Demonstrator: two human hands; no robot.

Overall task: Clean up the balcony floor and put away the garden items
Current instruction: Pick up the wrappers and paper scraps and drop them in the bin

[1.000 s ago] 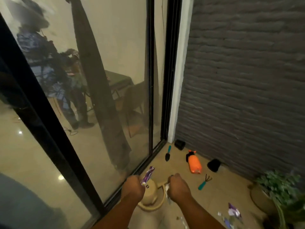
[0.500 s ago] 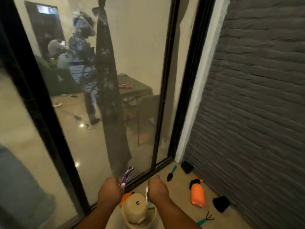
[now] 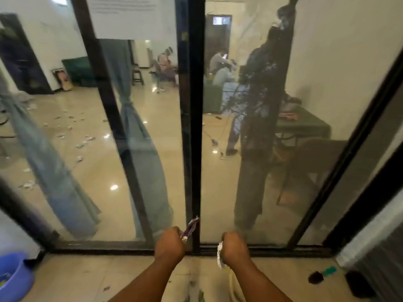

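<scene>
Clenched into fists, both my hands hold litter: my left hand (image 3: 170,243) grips a purple wrapper (image 3: 190,228) sticking up from it, my right hand (image 3: 235,247) grips crumpled white paper (image 3: 220,255). Both hover over the balcony floor (image 3: 87,277) by the glass door (image 3: 194,127) track. A trowel (image 3: 321,274) lies near the floor's right edge, a blue bucket (image 3: 13,275) at its left edge

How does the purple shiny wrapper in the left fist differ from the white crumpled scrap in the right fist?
The purple shiny wrapper sticks up above the left hand; the white crumpled scrap hangs below the right hand. The wrapper is long, glossy and coloured; the scrap is pale, matte and wadded. Both are litter clenched in closed fists before the glass door.
</scene>
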